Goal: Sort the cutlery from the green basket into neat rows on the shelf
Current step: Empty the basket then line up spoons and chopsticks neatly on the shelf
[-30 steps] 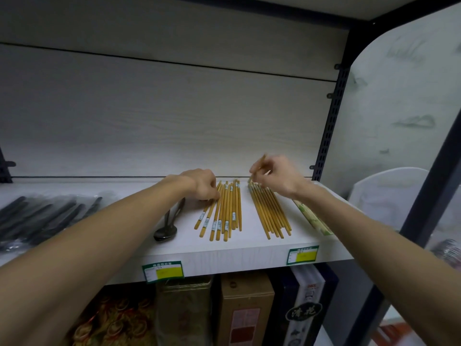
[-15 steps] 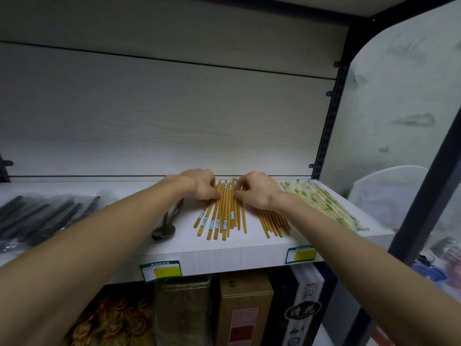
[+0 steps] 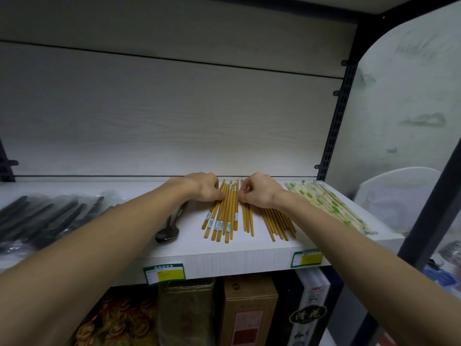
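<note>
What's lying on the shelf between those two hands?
Head view: a bunch of labelled yellow wooden chopsticks lies between the left hand and right hand.

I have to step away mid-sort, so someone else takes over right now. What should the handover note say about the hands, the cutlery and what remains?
Left hand: fingers curled, touching the labelled chopsticks from the left.
Right hand: fingers curled at the right side of that bundle, above a few plain chopsticks.
On the shelf: black cutlery in bags far left, spoons, another plain chopstick group, wrapped chopsticks far right.
Done: types laid in separate groups.
Left: square up the fanned middle bundles. Green basket not in view.
</note>
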`<state>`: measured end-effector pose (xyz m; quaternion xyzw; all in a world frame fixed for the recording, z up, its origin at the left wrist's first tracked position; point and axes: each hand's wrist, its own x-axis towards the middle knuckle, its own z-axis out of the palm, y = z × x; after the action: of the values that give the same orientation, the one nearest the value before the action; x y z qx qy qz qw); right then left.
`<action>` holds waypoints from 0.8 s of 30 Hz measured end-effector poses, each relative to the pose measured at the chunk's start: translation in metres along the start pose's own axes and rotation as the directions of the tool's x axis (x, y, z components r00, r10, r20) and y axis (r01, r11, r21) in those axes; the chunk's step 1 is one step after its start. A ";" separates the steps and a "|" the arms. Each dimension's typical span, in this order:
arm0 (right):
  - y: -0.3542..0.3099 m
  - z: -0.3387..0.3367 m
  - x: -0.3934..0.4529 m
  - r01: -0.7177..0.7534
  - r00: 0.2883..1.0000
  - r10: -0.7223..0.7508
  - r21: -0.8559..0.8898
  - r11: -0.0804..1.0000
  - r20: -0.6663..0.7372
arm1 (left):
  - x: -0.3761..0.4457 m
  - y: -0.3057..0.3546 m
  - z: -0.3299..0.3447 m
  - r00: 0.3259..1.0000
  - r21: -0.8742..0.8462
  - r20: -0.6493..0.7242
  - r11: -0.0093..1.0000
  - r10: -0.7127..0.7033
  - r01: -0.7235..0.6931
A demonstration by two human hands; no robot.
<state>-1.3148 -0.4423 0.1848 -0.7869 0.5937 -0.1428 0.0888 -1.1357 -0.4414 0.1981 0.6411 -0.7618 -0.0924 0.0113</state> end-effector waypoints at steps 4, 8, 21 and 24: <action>-0.005 -0.001 0.003 -0.052 0.998 0.053 -0.031 0.998 0.028 | -0.001 0.001 0.000 1.000 0.009 0.000 1.000 0.002 -0.002; -0.012 -0.005 0.006 -0.153 0.987 0.154 -0.022 0.988 0.049 | 0.000 -0.001 0.000 1.000 0.009 0.001 1.000 0.002 -0.002; -0.039 -0.019 0.005 -0.214 0.939 0.265 -0.231 0.949 0.220 | 0.000 -0.003 0.002 1.000 0.038 -0.007 0.999 0.027 -0.027; -0.049 -0.025 0.004 -0.178 0.911 0.276 -0.311 0.934 0.307 | 0.000 -0.005 0.003 0.999 0.043 -0.012 0.999 0.032 -0.031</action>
<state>-1.2775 -0.4312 0.2243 -0.7291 0.6711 0.0931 0.0971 -1.1317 -0.4423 0.1948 0.6297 -0.7735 -0.0719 0.0038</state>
